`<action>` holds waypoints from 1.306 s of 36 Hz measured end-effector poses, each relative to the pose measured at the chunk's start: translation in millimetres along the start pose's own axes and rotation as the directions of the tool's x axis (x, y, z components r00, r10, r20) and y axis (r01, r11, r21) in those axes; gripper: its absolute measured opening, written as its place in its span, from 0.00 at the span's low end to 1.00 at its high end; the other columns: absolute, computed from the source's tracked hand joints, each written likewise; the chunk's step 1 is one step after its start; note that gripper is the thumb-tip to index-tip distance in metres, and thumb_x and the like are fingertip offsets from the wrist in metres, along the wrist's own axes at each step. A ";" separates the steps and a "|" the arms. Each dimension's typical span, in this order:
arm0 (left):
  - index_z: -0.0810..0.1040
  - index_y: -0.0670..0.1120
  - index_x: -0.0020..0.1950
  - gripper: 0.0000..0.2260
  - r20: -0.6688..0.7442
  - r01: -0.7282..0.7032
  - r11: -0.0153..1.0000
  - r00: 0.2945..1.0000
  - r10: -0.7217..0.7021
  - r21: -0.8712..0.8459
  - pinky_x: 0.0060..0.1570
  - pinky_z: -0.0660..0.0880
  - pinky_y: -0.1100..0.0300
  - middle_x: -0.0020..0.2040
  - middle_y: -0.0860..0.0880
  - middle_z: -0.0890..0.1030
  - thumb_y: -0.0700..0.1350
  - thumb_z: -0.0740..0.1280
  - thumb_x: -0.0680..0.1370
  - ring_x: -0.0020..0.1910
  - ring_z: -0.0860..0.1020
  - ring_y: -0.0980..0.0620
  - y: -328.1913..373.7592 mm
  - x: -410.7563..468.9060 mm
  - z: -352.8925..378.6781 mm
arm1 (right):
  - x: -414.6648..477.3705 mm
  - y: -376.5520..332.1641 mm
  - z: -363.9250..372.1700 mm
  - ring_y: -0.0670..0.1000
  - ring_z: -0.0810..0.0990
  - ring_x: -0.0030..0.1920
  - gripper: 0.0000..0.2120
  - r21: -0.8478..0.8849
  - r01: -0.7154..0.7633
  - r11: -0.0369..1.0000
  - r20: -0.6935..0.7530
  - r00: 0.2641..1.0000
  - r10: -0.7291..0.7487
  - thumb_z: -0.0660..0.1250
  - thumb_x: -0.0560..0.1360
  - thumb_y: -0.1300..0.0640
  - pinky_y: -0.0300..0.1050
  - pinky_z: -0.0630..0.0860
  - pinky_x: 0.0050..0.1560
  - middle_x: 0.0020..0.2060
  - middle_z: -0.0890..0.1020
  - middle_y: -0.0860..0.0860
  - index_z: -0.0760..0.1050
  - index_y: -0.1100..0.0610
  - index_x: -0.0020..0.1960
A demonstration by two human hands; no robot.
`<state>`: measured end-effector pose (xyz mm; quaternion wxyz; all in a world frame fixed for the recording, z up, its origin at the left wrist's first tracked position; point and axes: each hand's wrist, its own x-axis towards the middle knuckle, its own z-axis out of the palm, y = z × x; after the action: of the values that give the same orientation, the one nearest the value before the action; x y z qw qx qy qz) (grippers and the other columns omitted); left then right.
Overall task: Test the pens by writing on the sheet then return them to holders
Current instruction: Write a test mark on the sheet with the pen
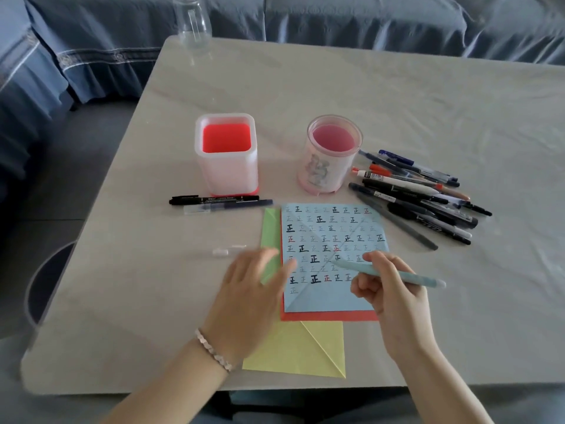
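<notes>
A light blue sheet [324,301] covered with rows of written characters lies on the table on top of red, green and yellow sheets. My right hand [394,301] grips a pale blue pen [406,275], its tip pointing left over the sheet. My left hand [253,289] lies blurred at the sheet's left edge with fingers spread. A square holder with a red inside [227,179] and a round pink holder [334,166] stand behind the sheet, both without pens. A pile of several pens [415,194] lies right of the round holder. Two pens [214,201] lie in front of the square holder.
A small clear pen cap [227,250] lies left of the sheets. A clear plastic bottle [192,22] stands at the table's far edge. A blue covered sofa [367,19] runs behind the table. The table's near edge [183,390] is close to my arms.
</notes>
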<state>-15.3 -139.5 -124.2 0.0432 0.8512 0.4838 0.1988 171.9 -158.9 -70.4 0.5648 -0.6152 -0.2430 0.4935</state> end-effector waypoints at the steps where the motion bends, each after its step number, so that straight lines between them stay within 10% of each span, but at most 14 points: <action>1: 0.69 0.49 0.61 0.18 0.043 -0.072 0.997 0.996 0.073 -0.030 0.61 0.65 0.52 0.57 0.42 0.75 0.41 0.62 0.72 0.58 0.70 0.45 6.0 -3.4 0.8 | 0.1 0.6 -0.3 0.49 0.73 0.25 0.09 0.007 0.002 1.000 0.006 1.000 -0.002 0.60 0.77 0.62 0.42 0.71 0.32 0.22 0.74 0.51 0.75 0.62 0.40; 13: 0.74 0.53 0.61 0.14 0.253 -0.138 0.983 0.953 0.166 -0.124 0.68 0.58 0.48 0.70 0.39 0.67 0.51 0.55 0.78 0.71 0.63 0.43 8.3 -24.6 10.4 | 0.7 13.6 2.7 0.43 0.67 0.22 0.10 -0.194 0.126 0.973 0.016 0.992 -0.126 0.70 0.71 0.61 0.31 0.66 0.25 0.20 0.72 0.47 0.71 0.59 0.33; 47: 0.79 0.52 0.59 0.15 0.188 -0.017 0.960 0.979 0.072 -0.280 0.67 0.59 0.54 0.68 0.44 0.72 0.48 0.58 0.76 0.69 0.65 0.49 4.0 -27.3 13.4 | 5.4 59.5 30.1 0.43 0.65 0.22 0.20 -0.446 0.331 0.831 -0.015 0.926 -0.377 0.69 0.69 0.67 0.29 0.62 0.25 0.18 0.67 0.45 0.63 0.57 0.25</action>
<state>-19.3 -163.0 -143.5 0.2048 0.8630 0.4253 0.1803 132.2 -155.0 -124.0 0.5060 -0.6944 -0.4275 0.2811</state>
